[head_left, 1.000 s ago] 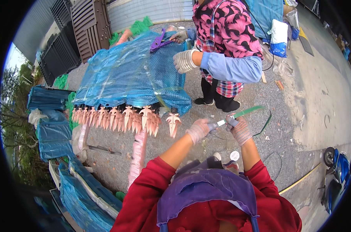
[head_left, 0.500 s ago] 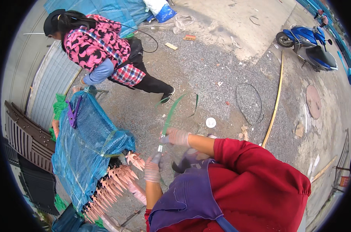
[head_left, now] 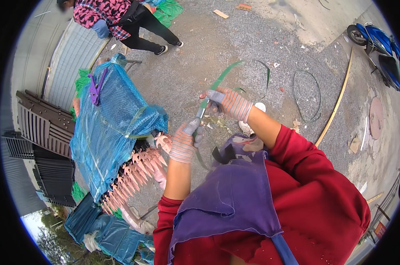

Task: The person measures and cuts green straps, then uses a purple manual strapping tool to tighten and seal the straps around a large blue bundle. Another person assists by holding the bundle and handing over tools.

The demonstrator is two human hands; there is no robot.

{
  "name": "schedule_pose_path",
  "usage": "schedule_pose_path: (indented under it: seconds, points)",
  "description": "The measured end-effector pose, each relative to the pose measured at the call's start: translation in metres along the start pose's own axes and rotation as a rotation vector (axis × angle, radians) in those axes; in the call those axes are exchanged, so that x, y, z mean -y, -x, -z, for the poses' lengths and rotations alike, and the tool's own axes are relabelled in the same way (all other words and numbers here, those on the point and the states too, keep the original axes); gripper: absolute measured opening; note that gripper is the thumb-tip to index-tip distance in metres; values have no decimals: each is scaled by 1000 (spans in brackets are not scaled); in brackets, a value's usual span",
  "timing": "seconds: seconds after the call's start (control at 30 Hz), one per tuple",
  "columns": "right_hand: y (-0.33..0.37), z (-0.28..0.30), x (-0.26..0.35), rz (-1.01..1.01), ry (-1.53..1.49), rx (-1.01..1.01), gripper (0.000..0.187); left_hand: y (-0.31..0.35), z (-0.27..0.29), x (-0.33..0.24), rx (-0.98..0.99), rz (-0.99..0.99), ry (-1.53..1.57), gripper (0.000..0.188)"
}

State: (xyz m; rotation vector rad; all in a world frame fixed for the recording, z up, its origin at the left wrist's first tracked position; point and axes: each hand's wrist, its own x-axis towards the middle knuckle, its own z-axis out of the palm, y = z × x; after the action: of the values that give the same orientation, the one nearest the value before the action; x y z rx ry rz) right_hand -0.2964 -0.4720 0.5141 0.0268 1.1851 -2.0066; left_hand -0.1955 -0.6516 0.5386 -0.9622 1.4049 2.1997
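Observation:
A green packing strap (head_left: 224,76) runs through both of my hands in front of my purple apron, its loose end curling away over the gravel. My left hand (head_left: 184,142), in a striped glove, is closed around the strap's lower part. Higher up, my right hand (head_left: 233,103), gloved alike, pinches it. Between the hands a short shiny metal piece (head_left: 201,109) sits on the strap. Left of my left hand stands a bundle in blue bubble wrap (head_left: 116,110), with a row of pinkish pointed pieces (head_left: 140,165) sticking out below. On the wrap lies a purple tool (head_left: 95,88).
Another person (head_left: 133,22) in a pink and black top stands at the far left. A blue scooter (head_left: 383,57) is parked at the far right, near a long yellow strip (head_left: 336,99) and a loop of dark strap (head_left: 306,95). Dark slatted panels (head_left: 43,126) lie along the left.
My hands, still on the strap, have risen farther from my body and slightly right. The other person has moved away from the wrapped bundle. The whole view has shifted.

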Motion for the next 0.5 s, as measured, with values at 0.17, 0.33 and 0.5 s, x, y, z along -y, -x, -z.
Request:
schedule_pose_path:
  seconds: [0.17,0.33,0.5]
  points:
    - [-7,3,1,24,62,50,31,9,-4,-3,-13,-20,-12,16]
    - [-4,1,9,27,274,41,28,7,-1,-1,-8,-16,-21,15]
    - [2,7,6,88,376,-23,20,4,-18,-4,-102,-47,-132,17]
